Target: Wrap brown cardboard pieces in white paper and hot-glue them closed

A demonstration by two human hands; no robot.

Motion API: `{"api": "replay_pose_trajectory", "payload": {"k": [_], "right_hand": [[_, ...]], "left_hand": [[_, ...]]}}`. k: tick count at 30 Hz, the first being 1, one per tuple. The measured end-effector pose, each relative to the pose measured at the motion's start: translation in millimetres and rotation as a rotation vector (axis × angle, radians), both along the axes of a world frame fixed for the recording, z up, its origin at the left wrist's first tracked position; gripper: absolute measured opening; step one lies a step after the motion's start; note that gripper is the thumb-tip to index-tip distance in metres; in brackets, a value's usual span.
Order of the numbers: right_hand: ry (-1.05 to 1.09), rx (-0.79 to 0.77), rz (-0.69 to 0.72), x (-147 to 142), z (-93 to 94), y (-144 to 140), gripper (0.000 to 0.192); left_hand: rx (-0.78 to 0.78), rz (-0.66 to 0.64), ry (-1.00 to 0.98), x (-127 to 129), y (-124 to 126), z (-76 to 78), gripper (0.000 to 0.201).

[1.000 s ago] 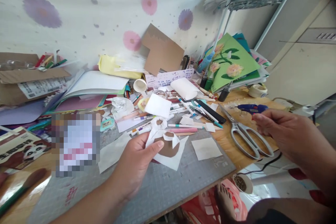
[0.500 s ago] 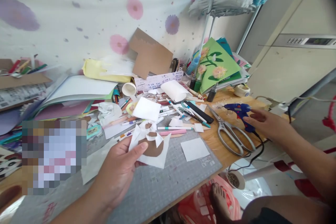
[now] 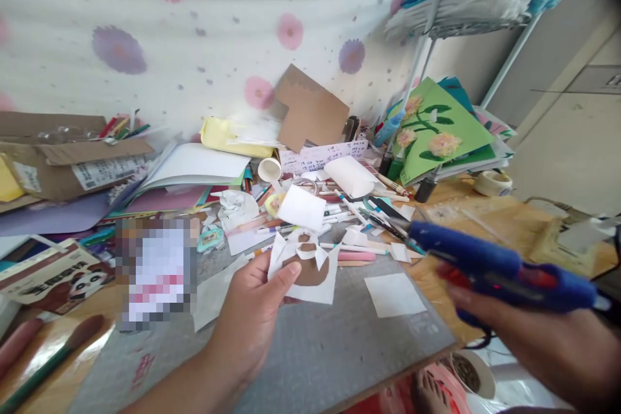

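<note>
Blue glue gun [image 3: 490, 272] is in the R hand [image 3: 528, 330], closed round its grip & blurred, raised over the R part of the tabletop's [image 3: 72, 378] front edge, nozzle pointing L. L hand [image 3: 257, 297] is pinched, thumb on top, on brown card [image 3: 310, 272] w/ torn white paper round it, above the grey mat [image 3: 315, 349]. White square [image 3: 395, 294] lies nr mat's R edge; pens [image 3: 352, 209] heap along its back edge.

there is one glue gun [image 3: 507, 275], one printed panda [image 3: 91, 282], and one light green card [image 3: 466, 129] bearing three peach flowers [image 3: 444, 144].
</note>
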State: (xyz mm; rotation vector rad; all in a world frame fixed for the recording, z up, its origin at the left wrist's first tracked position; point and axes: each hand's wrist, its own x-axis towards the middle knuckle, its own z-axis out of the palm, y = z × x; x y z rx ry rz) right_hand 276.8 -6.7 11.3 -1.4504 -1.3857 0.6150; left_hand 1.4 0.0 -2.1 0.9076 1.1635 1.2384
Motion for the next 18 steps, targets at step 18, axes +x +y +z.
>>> {"api": "replay_pose_trajectory", "payload": {"k": [18], "right_hand": [[-0.614,-0.001,0.564,-43,3.4,-5,0.003]], "left_hand": [[0.042,0.000,-0.051,-2,-2,-0.5,0.036]]}}
